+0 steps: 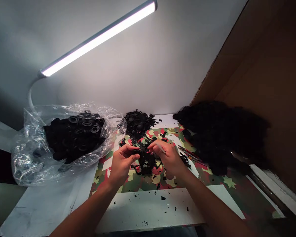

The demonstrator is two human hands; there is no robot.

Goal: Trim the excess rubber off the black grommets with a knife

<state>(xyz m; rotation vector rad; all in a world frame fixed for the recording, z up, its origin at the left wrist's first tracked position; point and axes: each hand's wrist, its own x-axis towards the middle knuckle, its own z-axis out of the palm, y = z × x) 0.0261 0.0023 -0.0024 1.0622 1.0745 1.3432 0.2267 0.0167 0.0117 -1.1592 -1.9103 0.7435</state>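
My left hand (122, 161) is closed in a pinch on a small black rubber part (137, 152) above the camouflage-patterned mat (212, 179). My right hand (169, 157) is closed round a thin metal tool (160, 148) whose tip points toward that part. Below and between the hands lies a small heap of black trimmings (146, 163).
A clear plastic bag (29, 158) of black round rubber parts (75, 136) lies at the left. A second scrap pile (138, 122) sits behind the hands, and a large black heap (219, 131) is at the right by a brown cardboard wall (268, 72). Scissors (189, 154) lie on the mat. A lit lamp bar (98, 38) hangs above.
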